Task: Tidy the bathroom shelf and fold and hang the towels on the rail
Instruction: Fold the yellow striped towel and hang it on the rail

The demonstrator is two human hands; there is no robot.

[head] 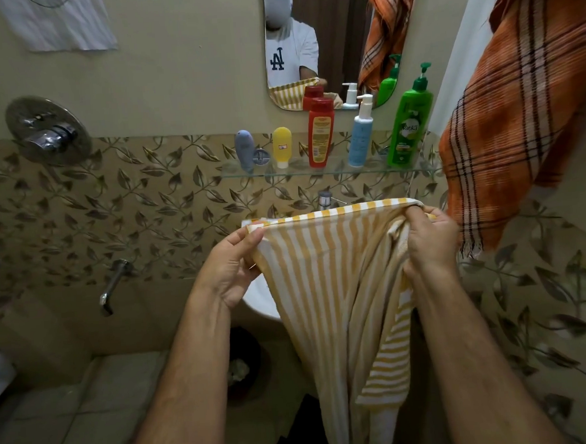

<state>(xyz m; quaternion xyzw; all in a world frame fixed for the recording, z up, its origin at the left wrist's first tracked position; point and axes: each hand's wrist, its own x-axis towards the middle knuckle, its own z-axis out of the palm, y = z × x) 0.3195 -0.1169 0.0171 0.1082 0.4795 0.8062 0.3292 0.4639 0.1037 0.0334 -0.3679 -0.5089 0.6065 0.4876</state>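
A yellow-and-white striped towel (333, 281) hangs stretched between my hands in front of the sink. My left hand (234, 266) pinches its upper left corner. My right hand (430, 241) grips the bunched upper right corner. An orange plaid towel (505, 119) hangs at the right. On the glass shelf (377, 170) several bottles stand upright in a row: a blue-grey tube (244, 149), a yellow tube (282, 147), a red bottle (320, 132), a white-and-blue pump bottle (361, 133) and a green pump bottle (410, 118).
A mirror (341, 30) above the shelf reflects a person in a white shirt. The white sink (260, 301) sits behind the striped towel. A shower mixer (47, 130) and a spout (112, 289) are on the left wall. A white cloth (60, 23) hangs top left.
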